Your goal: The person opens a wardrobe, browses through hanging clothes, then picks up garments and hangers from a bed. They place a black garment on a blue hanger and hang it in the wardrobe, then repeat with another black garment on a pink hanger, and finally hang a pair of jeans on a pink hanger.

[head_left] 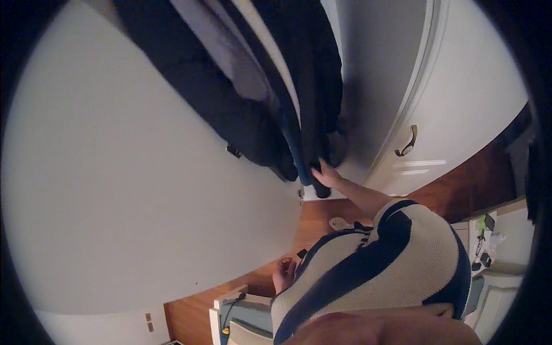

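Observation:
Several dark garments hang in an open white wardrobe, with a grey cloth and a pale strip among them. My right hand reaches to their lower ends and touches a black garment beside a blue edge. The thumb is spread, but whether the fingers grip the cloth is unclear. My left hand hangs low by my body, its fingers curled. A small dark object shows close to it; I cannot tell whether the hand holds anything.
A broad white panel fills the left side. On the right is a white wardrobe door with a curved metal handle. Below lie the wooden floor, a white-framed chair and a shelf with small items.

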`<state>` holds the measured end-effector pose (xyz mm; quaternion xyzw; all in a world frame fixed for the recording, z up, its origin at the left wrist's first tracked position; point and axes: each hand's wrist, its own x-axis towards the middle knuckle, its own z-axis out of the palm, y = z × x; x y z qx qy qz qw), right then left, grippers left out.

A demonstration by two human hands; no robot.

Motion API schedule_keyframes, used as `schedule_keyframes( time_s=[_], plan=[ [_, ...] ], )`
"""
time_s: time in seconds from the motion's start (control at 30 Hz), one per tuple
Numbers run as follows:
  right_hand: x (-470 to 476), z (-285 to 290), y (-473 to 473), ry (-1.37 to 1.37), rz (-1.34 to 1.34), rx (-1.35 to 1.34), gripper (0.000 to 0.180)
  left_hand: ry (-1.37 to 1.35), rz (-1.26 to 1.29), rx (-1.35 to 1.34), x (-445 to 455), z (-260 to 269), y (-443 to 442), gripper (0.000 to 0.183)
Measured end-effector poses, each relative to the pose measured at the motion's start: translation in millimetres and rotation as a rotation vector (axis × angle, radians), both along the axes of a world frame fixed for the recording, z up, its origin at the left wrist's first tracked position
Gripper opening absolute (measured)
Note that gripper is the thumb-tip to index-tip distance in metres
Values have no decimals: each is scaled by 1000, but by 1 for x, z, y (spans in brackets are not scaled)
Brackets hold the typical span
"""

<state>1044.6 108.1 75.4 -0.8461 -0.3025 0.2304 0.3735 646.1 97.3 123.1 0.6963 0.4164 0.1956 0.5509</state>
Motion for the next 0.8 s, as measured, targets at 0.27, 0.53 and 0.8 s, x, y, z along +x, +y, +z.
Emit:
schedule_keyframes(
  time_s=[0.27, 0.53, 0.8],
  plan=[
    [-94, -41, -102, 361, 705, -497, 26, 163, 129, -107, -33, 26, -23, 21],
    [-92, -85, -85, -174, 1310, -683, 30, 186, 301, -89, -60, 8, -60, 28],
    [-62, -74, -33, -88, 1455, -684, 30, 255, 644, -170, -40, 3, -124, 28]
  ],
)
